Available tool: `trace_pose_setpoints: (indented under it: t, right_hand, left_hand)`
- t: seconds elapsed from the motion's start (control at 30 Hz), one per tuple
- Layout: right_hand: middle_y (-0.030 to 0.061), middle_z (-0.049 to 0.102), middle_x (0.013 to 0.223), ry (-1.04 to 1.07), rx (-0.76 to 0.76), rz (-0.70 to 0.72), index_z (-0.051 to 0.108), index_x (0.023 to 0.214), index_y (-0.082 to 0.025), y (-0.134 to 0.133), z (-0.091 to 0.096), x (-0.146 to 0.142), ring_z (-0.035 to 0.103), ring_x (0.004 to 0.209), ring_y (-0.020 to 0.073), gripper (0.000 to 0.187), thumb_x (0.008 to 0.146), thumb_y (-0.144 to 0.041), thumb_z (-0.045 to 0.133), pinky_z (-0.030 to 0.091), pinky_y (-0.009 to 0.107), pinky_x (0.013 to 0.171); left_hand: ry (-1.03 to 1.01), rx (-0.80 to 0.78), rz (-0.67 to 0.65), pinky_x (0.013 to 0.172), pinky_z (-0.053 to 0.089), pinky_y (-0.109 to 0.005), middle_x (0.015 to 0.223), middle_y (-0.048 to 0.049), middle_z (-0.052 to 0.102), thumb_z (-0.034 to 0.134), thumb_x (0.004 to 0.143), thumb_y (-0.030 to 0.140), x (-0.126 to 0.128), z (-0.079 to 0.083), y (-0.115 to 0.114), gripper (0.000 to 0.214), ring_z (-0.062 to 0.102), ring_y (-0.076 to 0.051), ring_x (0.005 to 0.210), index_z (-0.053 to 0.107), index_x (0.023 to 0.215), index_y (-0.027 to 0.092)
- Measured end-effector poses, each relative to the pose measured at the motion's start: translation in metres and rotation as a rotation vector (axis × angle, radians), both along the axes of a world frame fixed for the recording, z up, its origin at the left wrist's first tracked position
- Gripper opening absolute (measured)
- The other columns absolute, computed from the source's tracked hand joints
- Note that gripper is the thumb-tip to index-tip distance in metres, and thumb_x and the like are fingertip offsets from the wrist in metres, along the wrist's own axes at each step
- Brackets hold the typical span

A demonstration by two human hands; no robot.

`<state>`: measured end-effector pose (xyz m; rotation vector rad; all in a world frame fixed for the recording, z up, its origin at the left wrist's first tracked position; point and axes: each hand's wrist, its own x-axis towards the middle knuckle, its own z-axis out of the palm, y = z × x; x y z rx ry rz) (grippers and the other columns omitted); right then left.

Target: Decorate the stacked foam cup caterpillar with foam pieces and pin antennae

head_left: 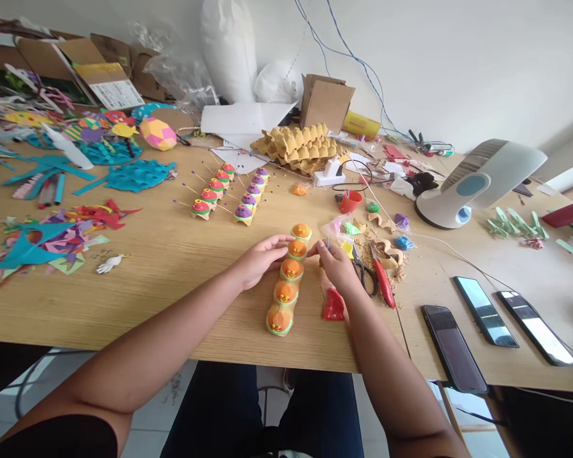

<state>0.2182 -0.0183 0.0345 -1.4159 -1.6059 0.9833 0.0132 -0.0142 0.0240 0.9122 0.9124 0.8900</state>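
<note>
A strip of egg-carton cups point(292, 269) lies lengthwise before me. Orange clay domes with yellow faces and pale green rims cover its cups. My left hand point(262, 262) grips the strip's left side near the far end, thumb and fingers against the second cup. On the other side, my right hand point(335, 262) is closed in a pinch close to the same cup. A thin blue stick point(328, 242) shows at its fingertips; most of it is hidden. Below that hand lies a red clay sheet point(333, 305). Scissors point(364, 273) and a red utility knife point(383, 277) are just right of it.
Two decorated carton strips, one red-green point(211, 191) and one purple point(251, 196), stand farther back. Egg trays point(296, 147) are stacked behind. A white fan point(472, 184) and several phones point(453, 346) are at right. Paper scraps point(52, 245) cover the left.
</note>
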Motion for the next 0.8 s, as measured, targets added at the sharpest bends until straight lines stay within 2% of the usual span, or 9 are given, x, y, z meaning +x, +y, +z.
trace_pose_setpoints:
  t: [0.13,0.27,0.4,0.5,0.6,0.73,0.8]
  right_hand:
    - [-0.0021,0.046,0.058,0.103,-0.058,-0.010,0.066,0.078,-0.020,-0.002,0.003,-0.003,0.043,0.057,0.0137,0.053,0.092,-0.066,0.042,0.038,0.028,0.059]
    - [-0.0005,0.051,0.061,0.122,-0.078,-0.004,0.066,0.080,-0.021,-0.004,0.005,-0.004,0.048,0.061,0.0142,0.057,0.092,-0.069,0.038,0.043,0.028,0.064]
    - [0.0049,0.062,0.082,0.171,0.027,-0.092,0.065,0.082,-0.021,-0.001,0.002,0.002,0.056,0.078,0.0168,0.058,0.092,-0.070,0.037,0.046,0.029,0.074]
    - [0.0038,0.056,0.076,0.211,0.072,-0.184,0.062,0.081,-0.022,0.003,0.001,0.007,0.052,0.073,0.0167,0.058,0.091,-0.073,0.036,0.044,0.029,0.067]
    - [-0.0010,0.044,0.062,0.339,-0.009,-0.084,0.054,0.080,-0.024,0.003,0.002,0.008,0.044,0.059,0.0149,0.053,0.090,-0.074,0.040,0.039,0.029,0.057]
    - [-0.0015,0.052,0.068,0.495,-0.115,0.112,0.050,0.083,-0.024,0.001,0.002,0.001,0.048,0.062,0.0134,0.041,0.081,-0.062,0.065,0.040,0.027,0.060]
    - [-0.0009,0.056,0.073,0.527,-0.140,0.163,0.051,0.085,-0.024,0.000,0.001,-0.002,0.050,0.065,0.0131,0.036,0.080,-0.055,0.069,0.042,0.027,0.063]
  left_hand:
    - [-0.169,-0.103,-0.014,0.071,0.053,-0.024,0.111,-0.0055,0.070,0.063,0.088,0.022,-0.001,0.004,0.000,0.033,0.066,-0.013,0.084,0.065,0.121,0.023]
    - [-0.263,-0.145,-0.008,0.076,0.054,-0.027,0.111,-0.0052,0.071,0.062,0.089,0.026,-0.003,0.004,0.001,0.029,0.067,-0.015,0.088,0.066,0.117,0.023]
    - [-0.280,-0.156,0.022,0.082,0.055,-0.030,0.114,-0.0046,0.071,0.060,0.090,0.026,-0.004,0.002,0.002,0.027,0.068,-0.016,0.094,0.066,0.116,0.025]
    - [-0.230,-0.120,0.023,0.084,0.056,-0.034,0.118,-0.0049,0.071,0.061,0.091,0.029,-0.004,-0.001,0.003,0.026,0.069,-0.020,0.100,0.067,0.116,0.026]
    - [-0.230,-0.123,0.024,0.082,0.058,-0.034,0.118,-0.0058,0.071,0.063,0.089,0.028,-0.004,-0.002,0.004,0.028,0.069,-0.022,0.101,0.067,0.117,0.025]
    - [-0.288,-0.189,0.038,0.076,0.058,-0.029,0.115,-0.0060,0.073,0.066,0.087,0.023,-0.004,-0.002,0.004,0.033,0.070,-0.018,0.094,0.067,0.119,0.022]
    - [-0.301,-0.212,0.040,0.074,0.058,-0.028,0.115,-0.0058,0.073,0.066,0.087,0.022,-0.004,-0.002,0.004,0.033,0.070,-0.018,0.092,0.067,0.120,0.023]
